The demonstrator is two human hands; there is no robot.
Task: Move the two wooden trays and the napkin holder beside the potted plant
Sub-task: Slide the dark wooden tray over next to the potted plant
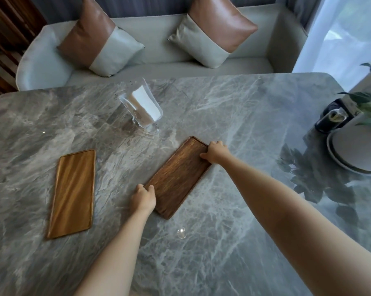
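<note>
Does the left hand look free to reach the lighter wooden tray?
Probably not yet: the left hand grips the dark tray. The lighter tray lies unobstructed on its left.

Daylight from the curtained window [340, 33] on my right glares off the marble table [233, 116]; edges bend, perhaps slightly soft.

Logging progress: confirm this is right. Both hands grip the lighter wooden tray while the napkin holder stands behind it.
Wrong tray. The head view shows the left hand and right hand gripping the darker wooden tray; the napkin holder does stand behind it.
</note>
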